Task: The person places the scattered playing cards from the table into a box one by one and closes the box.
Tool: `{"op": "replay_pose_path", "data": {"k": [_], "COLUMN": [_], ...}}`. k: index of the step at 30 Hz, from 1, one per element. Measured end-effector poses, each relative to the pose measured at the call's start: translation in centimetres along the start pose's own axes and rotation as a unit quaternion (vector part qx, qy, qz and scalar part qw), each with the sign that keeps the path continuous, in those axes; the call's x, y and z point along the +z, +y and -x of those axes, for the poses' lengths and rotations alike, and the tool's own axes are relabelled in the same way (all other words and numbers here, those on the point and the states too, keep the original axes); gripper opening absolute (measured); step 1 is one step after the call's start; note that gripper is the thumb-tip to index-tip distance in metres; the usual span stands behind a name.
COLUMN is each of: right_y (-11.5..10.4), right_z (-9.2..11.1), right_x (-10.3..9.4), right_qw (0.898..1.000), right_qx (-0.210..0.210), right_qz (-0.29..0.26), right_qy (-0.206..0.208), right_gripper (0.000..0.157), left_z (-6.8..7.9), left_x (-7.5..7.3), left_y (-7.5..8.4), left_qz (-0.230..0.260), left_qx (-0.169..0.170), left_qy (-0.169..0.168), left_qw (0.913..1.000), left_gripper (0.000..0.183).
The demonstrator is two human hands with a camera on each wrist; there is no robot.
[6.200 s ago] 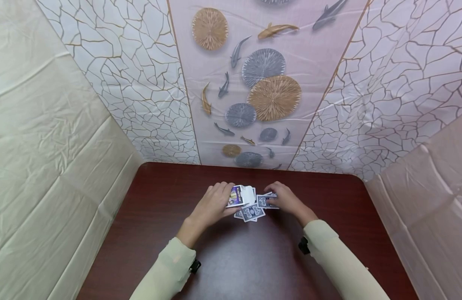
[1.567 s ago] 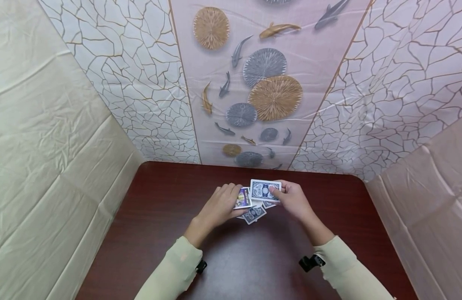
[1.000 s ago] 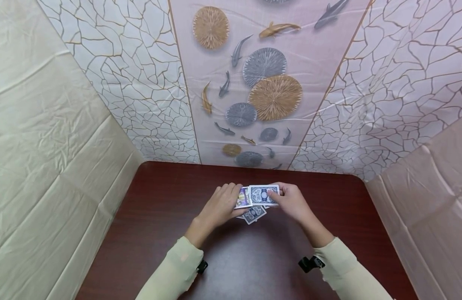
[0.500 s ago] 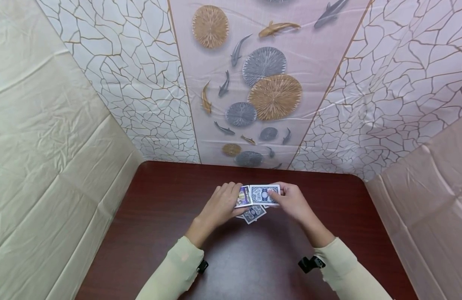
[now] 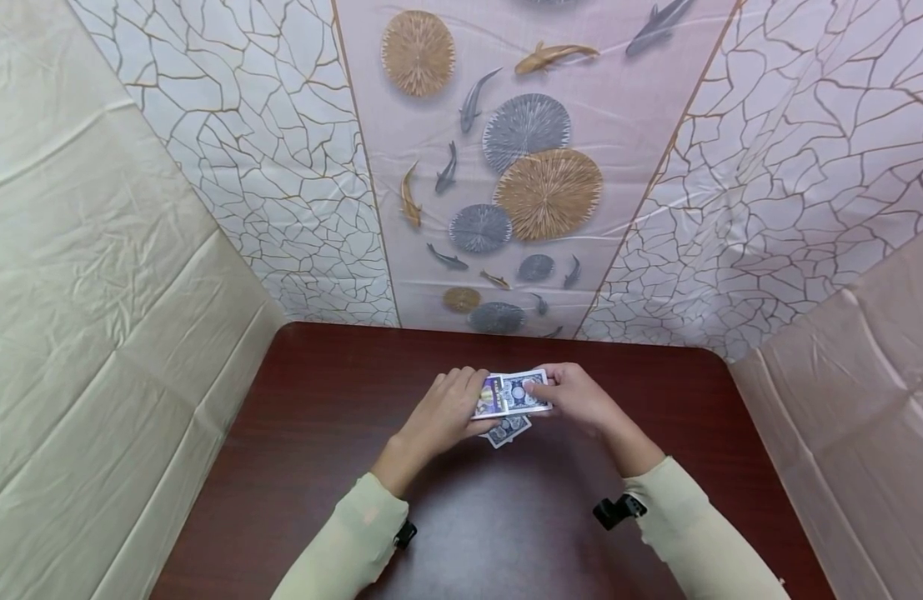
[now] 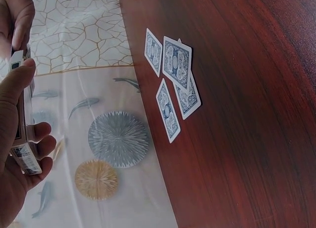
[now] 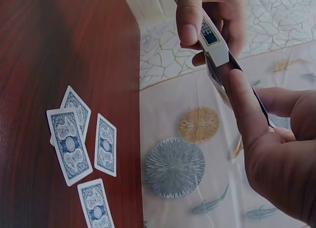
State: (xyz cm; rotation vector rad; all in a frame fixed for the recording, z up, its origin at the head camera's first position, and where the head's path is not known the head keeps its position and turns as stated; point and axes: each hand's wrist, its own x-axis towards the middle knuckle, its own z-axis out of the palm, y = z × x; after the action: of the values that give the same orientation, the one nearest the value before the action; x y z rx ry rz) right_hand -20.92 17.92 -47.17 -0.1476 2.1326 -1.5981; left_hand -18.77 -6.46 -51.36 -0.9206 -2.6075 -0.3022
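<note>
In the head view my left hand [image 5: 440,417] grips a card box [image 5: 489,397] with a purple and yellow picture on its face. My right hand [image 5: 581,398] pinches a playing card [image 5: 517,393] with a blue patterned back, thumb on top; whether more cards lie under it I cannot tell. The card's left end meets the box's open end and seems partly inside. In the right wrist view the box's white side [image 7: 213,38] and the dark edge of the held card show between both hands. Below lie several loose playing cards [image 7: 69,144], face down.
The loose cards [image 6: 177,62] lie overlapping or close together on the dark red wooden table [image 5: 461,517]. A patterned cloth [image 5: 476,167] hangs behind the table, with pale cloth walls at left and right. Black cameras [image 5: 619,510] sit on both wrists.
Earlier my right hand reached to the cards on the table, then raised one to the box. Over the last half second it has shifted slightly left, and less of the card shows outside the box.
</note>
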Motion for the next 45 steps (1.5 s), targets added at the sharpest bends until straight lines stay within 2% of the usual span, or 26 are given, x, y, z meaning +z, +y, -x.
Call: {"op": "replay_pose_path", "data": {"k": [2, 5, 9, 15, 19, 25, 29, 34, 39, 45], "right_y": [0.1, 0.3, 0.5, 0.6, 0.8, 1.0, 1.1, 1.2, 1.3, 1.5], "right_z": [-0.2, -0.2, 0.0, 0.1, 0.2, 0.3, 0.2, 0.3, 0.2, 0.1], "right_x": [0.1, 0.2, 0.3, 0.3, 0.1, 0.3, 0.5, 0.9, 1.5, 1.6], "right_qw": [1.000, 0.998, 0.988, 0.975, 0.966, 0.957, 0.952, 0.957, 0.965, 0.974], "right_qx": [0.004, 0.002, -0.005, -0.015, -0.024, -0.037, -0.043, -0.032, -0.038, -0.017], "right_qz": [-0.014, -0.064, -0.144, -0.216, -0.249, -0.284, -0.301, -0.285, -0.252, -0.222], "right_qy": [-0.006, -0.025, -0.051, -0.052, -0.059, -0.041, -0.035, -0.038, -0.054, -0.045], "right_gripper": [0.033, 0.037, 0.043, 0.045, 0.047, 0.033, 0.031, 0.032, 0.043, 0.047], "left_z": [0.0, 0.1, 0.1, 0.2, 0.2, 0.2, 0.1, 0.1, 0.2, 0.2], "left_x": [0.0, -0.1, -0.2, -0.2, -0.1, 0.0, 0.1, 0.0, 0.2, 0.2], "left_y": [0.0, 0.0, 0.0, -0.1, -0.1, -0.1, -0.1, 0.0, 0.1, 0.1], "left_qz": [-0.002, -0.001, -0.006, -0.011, -0.014, -0.024, -0.024, -0.014, -0.018, -0.015], "left_qx": [0.002, 0.001, -0.001, 0.003, 0.004, 0.002, 0.001, 0.004, 0.009, 0.009], "left_qy": [0.002, 0.004, 0.005, 0.016, 0.017, 0.005, 0.006, 0.007, 0.015, 0.019], "left_qw": [1.0000, 1.0000, 1.0000, 0.9998, 0.9998, 0.9997, 0.9997, 0.9999, 0.9997, 0.9997], "left_gripper": [0.071, 0.071, 0.072, 0.073, 0.073, 0.074, 0.074, 0.074, 0.073, 0.073]}}
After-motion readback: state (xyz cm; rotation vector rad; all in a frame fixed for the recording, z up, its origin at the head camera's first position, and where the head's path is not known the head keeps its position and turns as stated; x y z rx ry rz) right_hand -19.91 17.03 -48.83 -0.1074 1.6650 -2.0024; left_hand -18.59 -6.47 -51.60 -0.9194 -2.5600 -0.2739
